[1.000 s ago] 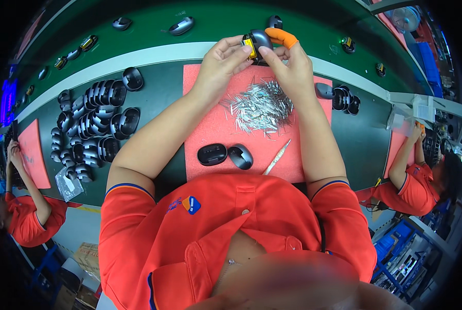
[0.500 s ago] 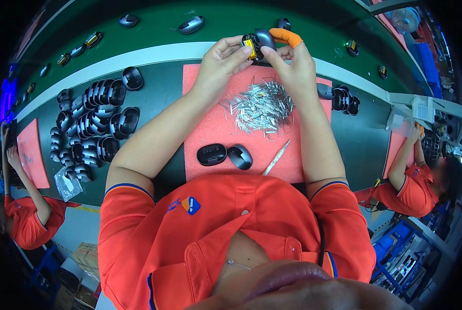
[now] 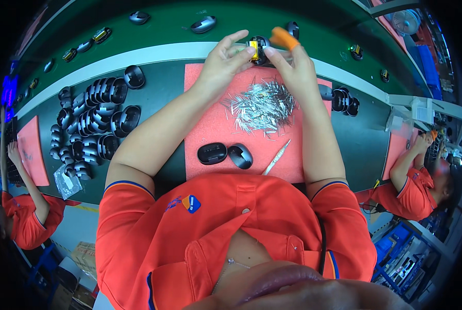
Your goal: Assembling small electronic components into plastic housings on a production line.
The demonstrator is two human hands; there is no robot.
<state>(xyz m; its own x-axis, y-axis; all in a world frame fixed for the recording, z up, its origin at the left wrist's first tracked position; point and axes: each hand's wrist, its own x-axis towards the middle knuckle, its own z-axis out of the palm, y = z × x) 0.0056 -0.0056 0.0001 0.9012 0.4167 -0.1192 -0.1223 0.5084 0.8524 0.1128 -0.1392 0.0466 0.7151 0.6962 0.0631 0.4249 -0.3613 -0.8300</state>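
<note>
Up by the far edge of the pink mat, both hands hold a small dark electronic case with a yellow block inside. My left hand pinches its left side, thumb at the yellow block and index finger raised. My right hand has its thumb on the right side; its index finger, in an orange finger cover, is lifted and blurred, and the other fingertips are hidden. Below the hands lies a heap of thin silver pins. Nearer me are a black oval shell, a grey one and a pale pointed tool.
Many dark shells stand in rows at left, beside a clear plastic bag. More shells sit at right. Beyond a pale rail, a green belt carries spaced cases. Co-workers sit on both sides.
The case in my hands has turned, and its grey cover shows less. My right index finger has lifted. Cases on the belt have shifted right. The right co-worker's hands have moved.
</note>
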